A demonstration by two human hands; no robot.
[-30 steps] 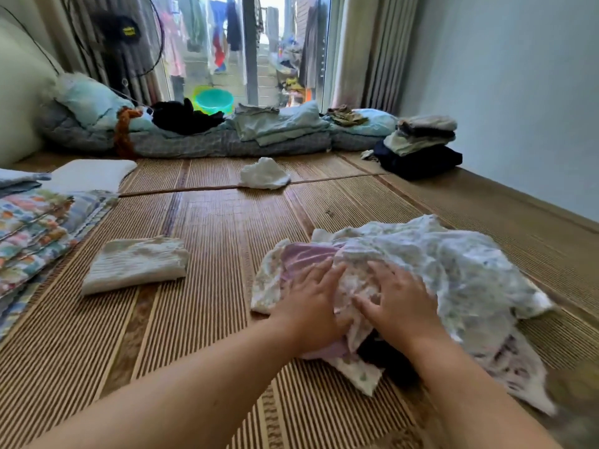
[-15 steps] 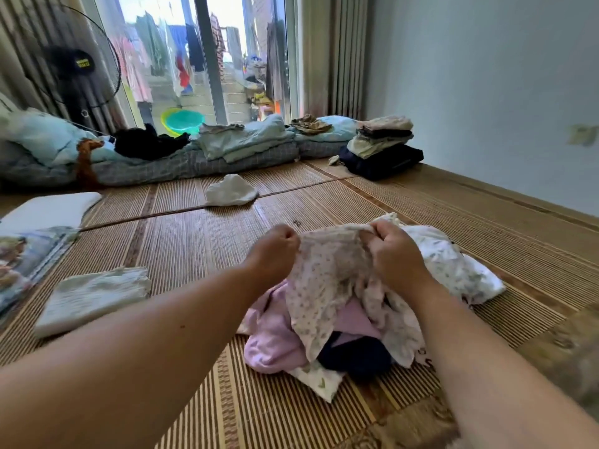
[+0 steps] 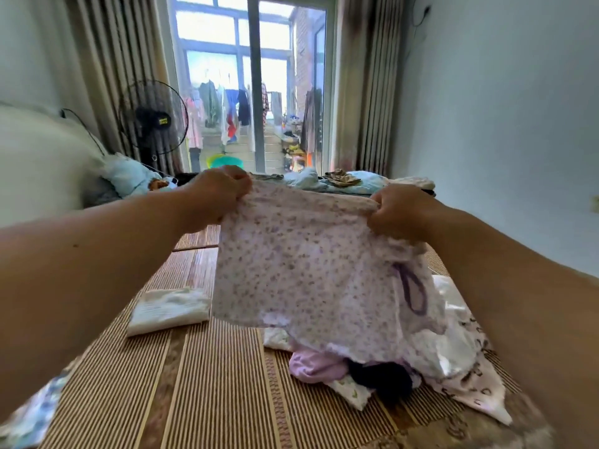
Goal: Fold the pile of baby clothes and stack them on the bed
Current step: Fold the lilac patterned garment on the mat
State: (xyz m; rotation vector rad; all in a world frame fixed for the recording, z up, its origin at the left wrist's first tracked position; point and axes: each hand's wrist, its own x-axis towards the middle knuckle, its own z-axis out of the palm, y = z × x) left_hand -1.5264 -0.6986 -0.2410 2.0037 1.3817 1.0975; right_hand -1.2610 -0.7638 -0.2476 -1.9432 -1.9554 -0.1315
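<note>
We pinch the purple-dotted garment (image 3: pixel 308 270) by its top corners, left hand (image 3: pixel 217 199) and right hand (image 3: pixel 398 212) apart. It hangs above the pile (image 3: pixel 372 371) on the mat (image 3: pixel 210 384)

Bright window (image 3: pixel 256 82), striped curtains (image 3: pixel 366 85)

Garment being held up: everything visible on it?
The garment is thin, soft-looking pale cloth with a small purple print and a purple cord loop near its right side. It hangs spread in the air, top edge gripped by the left hand and right hand, lower edge over the pile of clothes.
</note>
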